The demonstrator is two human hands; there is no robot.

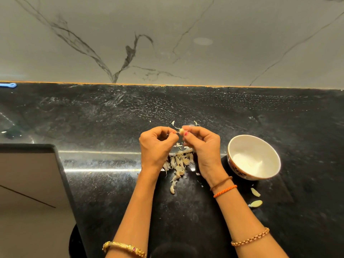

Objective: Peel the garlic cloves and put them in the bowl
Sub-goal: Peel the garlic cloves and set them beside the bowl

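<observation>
A small garlic clove [181,130] sits just above the centre of the frame, pinched at the fingertips of the right hand [202,146], while the left hand [156,145] curls its fingers at the clove's other end, seemingly plucking skin. Below them lies a heap of garlic pieces and peels [178,162] on the black countertop [111,118]. The white bowl [254,157] stands right of centre and looks empty. The clove is tiny and probably slick; a hard tug could flick it into the heap, where it would be hard to pick out. Two cloves [256,198] lie below the bowl, easily overlooked.
</observation>
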